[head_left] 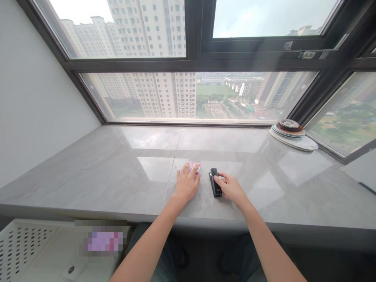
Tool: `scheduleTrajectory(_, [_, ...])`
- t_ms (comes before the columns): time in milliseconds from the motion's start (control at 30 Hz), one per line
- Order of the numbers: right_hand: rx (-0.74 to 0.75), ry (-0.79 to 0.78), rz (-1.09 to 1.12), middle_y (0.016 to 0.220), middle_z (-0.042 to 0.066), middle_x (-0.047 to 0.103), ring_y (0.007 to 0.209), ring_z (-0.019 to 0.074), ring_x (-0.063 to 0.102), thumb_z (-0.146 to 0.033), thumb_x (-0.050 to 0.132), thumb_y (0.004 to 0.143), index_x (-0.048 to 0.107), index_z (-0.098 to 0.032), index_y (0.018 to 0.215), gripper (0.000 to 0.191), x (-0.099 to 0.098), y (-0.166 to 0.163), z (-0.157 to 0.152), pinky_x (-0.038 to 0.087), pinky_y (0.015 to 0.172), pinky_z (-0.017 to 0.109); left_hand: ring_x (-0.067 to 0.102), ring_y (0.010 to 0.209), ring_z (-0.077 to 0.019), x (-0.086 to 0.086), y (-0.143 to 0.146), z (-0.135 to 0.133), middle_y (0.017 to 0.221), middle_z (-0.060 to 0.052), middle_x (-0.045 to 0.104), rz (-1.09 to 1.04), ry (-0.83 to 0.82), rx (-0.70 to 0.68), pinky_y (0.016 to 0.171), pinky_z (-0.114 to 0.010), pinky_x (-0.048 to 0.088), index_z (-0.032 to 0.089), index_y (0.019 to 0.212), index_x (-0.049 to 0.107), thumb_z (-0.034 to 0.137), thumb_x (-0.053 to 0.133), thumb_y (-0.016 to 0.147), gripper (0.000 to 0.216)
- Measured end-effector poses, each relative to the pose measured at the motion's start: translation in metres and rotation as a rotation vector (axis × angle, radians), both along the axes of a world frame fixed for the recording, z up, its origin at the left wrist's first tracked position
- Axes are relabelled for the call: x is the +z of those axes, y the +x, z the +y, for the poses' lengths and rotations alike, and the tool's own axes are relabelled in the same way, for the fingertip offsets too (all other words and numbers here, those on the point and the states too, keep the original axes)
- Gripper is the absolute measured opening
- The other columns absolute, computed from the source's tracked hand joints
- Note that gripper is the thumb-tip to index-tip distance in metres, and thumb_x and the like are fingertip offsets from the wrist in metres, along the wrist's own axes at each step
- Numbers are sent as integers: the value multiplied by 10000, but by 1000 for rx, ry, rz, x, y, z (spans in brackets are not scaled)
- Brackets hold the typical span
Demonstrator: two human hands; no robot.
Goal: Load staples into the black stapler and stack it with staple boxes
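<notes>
A black stapler (215,184) rests on the grey stone-like sill, its long side pointing away from me. My right hand (232,190) grips its right side, thumb over the top and fingers along the edge. To the left, my left hand (187,184) reaches over a small red-and-white printed packet (193,166). Its fingers are spread, with the fingertips at the packet and partly covering it. Whether those fingertips press on the packet or only hover just above, I cannot tell.
A stack of plates or coasters (289,129) stands in the far right corner by the window frame (190,64). Below the front edge of the sill (88,188), at left, is a white perforated bin (38,250) with a blurred purple item in it.
</notes>
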State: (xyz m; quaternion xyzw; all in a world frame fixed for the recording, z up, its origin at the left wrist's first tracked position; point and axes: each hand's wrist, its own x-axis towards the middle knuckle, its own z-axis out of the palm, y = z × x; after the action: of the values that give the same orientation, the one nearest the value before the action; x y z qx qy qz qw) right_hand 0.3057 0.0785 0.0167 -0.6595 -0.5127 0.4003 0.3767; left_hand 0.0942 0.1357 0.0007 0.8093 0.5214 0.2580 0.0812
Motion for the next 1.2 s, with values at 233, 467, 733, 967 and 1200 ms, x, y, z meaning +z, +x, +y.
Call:
scheduleTrajectory(233, [124, -63, 201, 670, -47, 543, 476, 141, 519, -630, 464, 996, 421, -231, 1471, 622, -10, -38, -9, 497, 440, 268, 301, 1524, -350, -2, -24, -45, 1602, -115, 413, -68, 70, 64, 1225, -612, 264, 298, 1551, 397, 330, 410, 1051, 502])
scheduleTrajectory(467, [375, 5, 300, 699, -30, 547, 500, 145, 544, -594, 442, 1031, 487, -278, 1405, 491, -14, -128, 8, 514, 439, 275, 337, 1513, -305, -3, -89, -40, 1566, -95, 460, 38, 129, 104, 1233, -556, 287, 288, 1534, 427, 273, 349, 1074, 467])
scheduleTrajectory(733, [351, 110, 217, 765, -6, 591, 529, 154, 584, -554, 415, 1048, 593, -263, 1179, 365, -13, -218, 55, 517, 461, 282, 416, 1453, -277, -13, -181, 13, 1517, -90, 501, 97, 179, 117, 1194, -512, 360, 281, 1523, 432, 310, 337, 1082, 452])
scheduleTrajectory(967, [350, 126, 126, 809, 12, 657, 554, 179, 602, -518, 424, 1048, 630, -261, 1075, 331, -7, -250, 94, 532, 566, 325, 420, 1445, -269, -14, -214, 50, 1501, -94, 518, 118, 173, 147, 1205, -492, 343, 253, 1508, 459, 287, 314, 1071, 462])
scheduleTrajectory(1200, [287, 225, 48, 973, 40, 711, 925, 222, 658, -464, 441, 1058, 647, -252, 1139, 307, -9, -252, 87, 497, 848, 329, 402, 1466, -253, -14, -211, 41, 1528, -83, 501, 110, 176, 111, 1218, -463, 330, 262, 1524, 449, 295, 302, 1073, 475])
